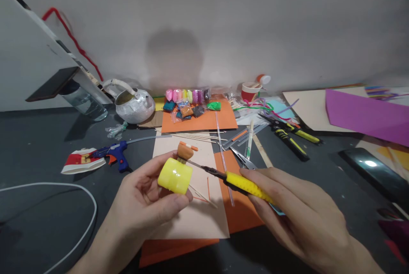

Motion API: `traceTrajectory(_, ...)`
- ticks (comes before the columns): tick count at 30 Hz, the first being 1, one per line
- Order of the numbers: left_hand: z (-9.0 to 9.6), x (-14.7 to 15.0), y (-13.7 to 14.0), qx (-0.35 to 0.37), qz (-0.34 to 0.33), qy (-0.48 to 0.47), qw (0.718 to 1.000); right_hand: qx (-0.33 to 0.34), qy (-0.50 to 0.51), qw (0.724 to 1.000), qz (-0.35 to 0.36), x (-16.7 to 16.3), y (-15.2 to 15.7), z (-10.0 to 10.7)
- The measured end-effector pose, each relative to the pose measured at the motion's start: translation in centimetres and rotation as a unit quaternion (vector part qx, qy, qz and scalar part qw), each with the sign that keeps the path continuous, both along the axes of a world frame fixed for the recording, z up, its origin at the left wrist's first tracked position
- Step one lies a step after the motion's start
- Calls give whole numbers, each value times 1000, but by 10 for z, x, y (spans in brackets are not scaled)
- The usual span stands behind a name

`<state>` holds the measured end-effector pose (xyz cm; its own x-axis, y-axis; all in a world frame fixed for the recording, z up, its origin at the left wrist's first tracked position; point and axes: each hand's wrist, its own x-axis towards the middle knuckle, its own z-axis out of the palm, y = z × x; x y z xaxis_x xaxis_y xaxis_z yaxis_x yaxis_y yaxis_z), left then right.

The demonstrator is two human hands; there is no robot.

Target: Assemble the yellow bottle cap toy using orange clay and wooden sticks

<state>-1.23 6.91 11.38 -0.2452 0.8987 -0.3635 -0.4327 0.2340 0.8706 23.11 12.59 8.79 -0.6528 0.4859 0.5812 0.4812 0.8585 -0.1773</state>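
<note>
The left fingers (169,209) pinch a yellow cylinder (175,176) from below and behind, thumb in front, above a cream sheet (191,225). Just above these fingers, a brown block (185,152) sits at the cylinder's upper edge. The right fingers (268,181) are pressed around a yellow-handled craft knife (243,183), its thin blade pointing left, close to the block; whether it touches cannot be told.

The likely danger is a slip: pushed too hard, the blade could skid off the block toward the left index finger. Sideways pressure might also snap the block loose, and a tight pinch could dent the cylinder if its wall is thin.

Beyond the left fingers, to their left, stands a silver pot (136,107) whose dark inside hides any contents; farther left, a glass jar (87,102) seems to hold clear liquid. Straight ahead of the left fingers lie clear packets (188,95) of coloured clay. Beyond the right fingers, a red paper cup (250,93) holds flat wooden sticks, at the back of the desk (47,139).
</note>
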Motion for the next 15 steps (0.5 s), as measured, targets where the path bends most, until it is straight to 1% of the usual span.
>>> traceTrajectory(5,1,-1,1,-9,-16,23,1000,-1,0,1000,-9,1,-1,1)
traceTrajectory(15,0,-1,1,-7,-9,26,1000,1,3,1000,-4,0,1,1)
